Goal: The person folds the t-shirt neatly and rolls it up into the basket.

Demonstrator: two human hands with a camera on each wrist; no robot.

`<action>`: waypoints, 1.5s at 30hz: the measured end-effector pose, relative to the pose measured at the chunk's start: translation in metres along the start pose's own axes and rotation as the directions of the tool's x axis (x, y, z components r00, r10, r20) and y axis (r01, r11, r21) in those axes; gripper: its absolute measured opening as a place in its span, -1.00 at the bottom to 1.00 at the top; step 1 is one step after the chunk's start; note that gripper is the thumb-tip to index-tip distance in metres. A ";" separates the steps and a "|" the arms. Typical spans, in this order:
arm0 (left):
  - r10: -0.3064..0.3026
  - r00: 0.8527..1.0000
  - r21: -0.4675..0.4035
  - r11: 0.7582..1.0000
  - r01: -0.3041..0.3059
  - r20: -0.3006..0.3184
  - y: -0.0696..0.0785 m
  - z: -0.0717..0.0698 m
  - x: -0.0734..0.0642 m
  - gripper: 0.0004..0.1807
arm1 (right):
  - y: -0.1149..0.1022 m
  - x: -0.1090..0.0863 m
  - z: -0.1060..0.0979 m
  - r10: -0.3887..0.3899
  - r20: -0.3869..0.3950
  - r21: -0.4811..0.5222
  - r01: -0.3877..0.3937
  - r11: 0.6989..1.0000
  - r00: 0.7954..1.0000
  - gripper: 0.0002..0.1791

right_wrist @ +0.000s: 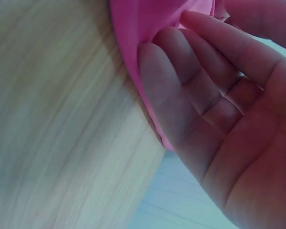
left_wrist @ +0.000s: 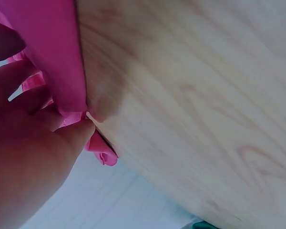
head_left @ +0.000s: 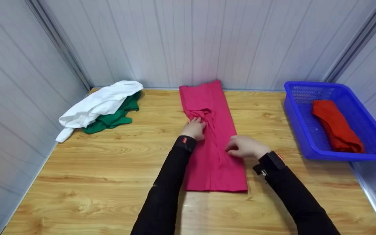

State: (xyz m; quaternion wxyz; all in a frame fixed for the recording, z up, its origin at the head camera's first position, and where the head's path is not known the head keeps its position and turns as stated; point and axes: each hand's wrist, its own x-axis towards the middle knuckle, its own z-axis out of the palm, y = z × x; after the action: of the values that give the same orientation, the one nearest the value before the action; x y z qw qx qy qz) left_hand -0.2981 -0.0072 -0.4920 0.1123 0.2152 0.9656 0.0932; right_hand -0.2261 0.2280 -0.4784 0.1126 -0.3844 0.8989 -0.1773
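Note:
A bright pink garment [head_left: 222,130] lies folded into a long strip on the wooden table, its far end against the back wall. Creased, bunched cloth runs along its middle. My left hand [head_left: 194,128] rests at its left edge, fingers reaching onto the bunched part; the left wrist view shows these fingers [left_wrist: 26,90] spread against the cloth. Over the right edge is my right hand [head_left: 246,146], fingers loosely bent. Up close in the right wrist view, its fingertips [right_wrist: 155,59] are right at the pink fabric, with the thumb apart from them.
On the right stands a blue plastic basket [head_left: 300,137] holding a folded orange-red garment [head_left: 336,127]. At the back left a white cloth [head_left: 101,102] lies partly over a green one [head_left: 116,117]. Panelled walls [head_left: 162,42] enclose the wooden table [head_left: 109,182] at the back and sides.

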 end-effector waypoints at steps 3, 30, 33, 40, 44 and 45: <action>-0.005 1.000 0.006 1.000 0.005 0.007 0.001 -0.001 0.001 -0.34 | -0.002 0.001 0.001 -0.020 -0.004 -0.022 0.020 1.000 1.000 -0.82; -0.013 1.000 -0.006 1.000 0.013 0.004 0.002 0.005 -0.003 -0.33 | -0.004 0.000 0.008 -0.036 -0.050 -0.080 0.032 0.996 0.998 -0.83; 0.005 1.000 0.000 1.000 -0.005 -0.007 0.000 0.006 -0.005 -0.34 | -0.004 -0.002 0.008 -0.038 -0.057 -0.065 0.034 0.997 0.998 -0.82; 0.061 0.997 -0.005 0.998 -0.061 -0.045 -0.004 0.007 -0.013 -0.37 | -0.001 -0.009 0.011 -0.024 -0.076 -0.052 0.020 0.998 0.997 -0.78; 0.083 0.996 0.016 0.996 -0.083 -0.041 -0.005 0.008 -0.018 -0.37 | 0.001 -0.015 0.012 -0.022 -0.089 -0.041 0.018 0.999 0.996 -0.76; 0.093 0.995 0.023 0.995 -0.093 -0.039 -0.005 0.008 -0.020 -0.37 | 0.001 -0.016 0.012 -0.021 -0.090 -0.038 0.018 0.999 0.996 -0.75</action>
State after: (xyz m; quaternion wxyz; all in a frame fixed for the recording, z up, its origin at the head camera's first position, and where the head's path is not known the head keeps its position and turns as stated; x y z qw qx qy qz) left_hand -0.2805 -0.0188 -0.4973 0.0860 0.2592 0.9575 0.0923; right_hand -0.2116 0.2375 -0.4885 0.0627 -0.3867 0.9025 -0.1788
